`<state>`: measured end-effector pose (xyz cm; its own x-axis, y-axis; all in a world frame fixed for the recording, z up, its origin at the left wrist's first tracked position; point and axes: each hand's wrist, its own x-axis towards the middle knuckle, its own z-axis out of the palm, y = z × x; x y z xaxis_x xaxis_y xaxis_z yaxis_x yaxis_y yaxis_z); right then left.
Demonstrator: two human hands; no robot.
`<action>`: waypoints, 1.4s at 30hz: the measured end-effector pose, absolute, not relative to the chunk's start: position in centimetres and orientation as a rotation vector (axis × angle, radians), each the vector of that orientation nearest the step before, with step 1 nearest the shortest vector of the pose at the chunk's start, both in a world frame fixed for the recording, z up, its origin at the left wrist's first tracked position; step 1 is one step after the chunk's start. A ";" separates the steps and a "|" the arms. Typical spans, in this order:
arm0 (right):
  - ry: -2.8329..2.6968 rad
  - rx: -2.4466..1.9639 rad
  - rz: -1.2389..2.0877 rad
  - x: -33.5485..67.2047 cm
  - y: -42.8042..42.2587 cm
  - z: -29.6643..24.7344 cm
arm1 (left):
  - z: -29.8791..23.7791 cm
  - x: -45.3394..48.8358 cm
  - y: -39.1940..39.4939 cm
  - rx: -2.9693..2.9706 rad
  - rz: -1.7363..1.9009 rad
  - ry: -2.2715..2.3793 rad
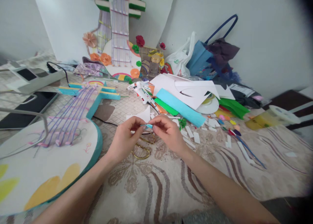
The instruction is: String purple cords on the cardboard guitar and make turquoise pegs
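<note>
Closest to my camera, a beige patterned cloth (173, 191) spreads under everything, with brown wavy bands and flower shapes. Over it I have 2 bare hands meeting near the centre of my view. The left hand (126, 136) and the right hand (168, 133) each pinch an end of a small blue piece (148, 126) between thumb and fingers; that piece sits right between the fingertips, mostly covered by them. Just below, 2 gold loop handles (141, 158) lie on the cloth; whatever they join is hidden from me behind the hands.

On my left lies a guitar-shaped craft piece (70, 155), white on top with blue sides, purple strings and yellow and orange petals. A bent grey rod (45, 123) crosses in front of it, and a dark flat device (31, 106) lies beside its neck.

To the right of the hands I see white scraps (197, 137) strewn about, near a green pompom (182, 123). Further right, a clear container (261, 121) with yellow contents lies tilted. Beyond the hands there's a white glue gun (144, 92), then a blue strip (181, 106) partly over white paper sheets (181, 90).

At the back, another guitar shape (119, 25) stands upright, with orange paper flowers (105, 59) at its lower left. A gold-lidded jar (155, 66), a white plastic bag (182, 56) and a blue bag (200, 61) sit to its right, before a pale wall (266, 28).
</note>
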<state>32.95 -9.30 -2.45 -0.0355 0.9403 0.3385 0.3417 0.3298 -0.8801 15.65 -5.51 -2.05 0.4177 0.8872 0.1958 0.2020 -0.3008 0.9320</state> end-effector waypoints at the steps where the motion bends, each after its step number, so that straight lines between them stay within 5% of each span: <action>1: -1.613 -1.183 0.686 33.0 -9.3 -2.5 | -2.1 15.7 -5.5 1.749 0.939 0.935; 20: -1.702 -1.106 0.487 32.9 -9.4 -2.3 | -2.1 15.6 -5.5 1.730 0.870 0.856; 29: -1.481 -1.151 0.943 32.9 -9.4 -2.6 | -2.0 15.4 -5.6 1.779 0.931 0.927; 42: -1.519 -1.162 0.816 32.8 -9.2 -2.8 | -2.1 15.6 -5.8 1.937 0.990 0.992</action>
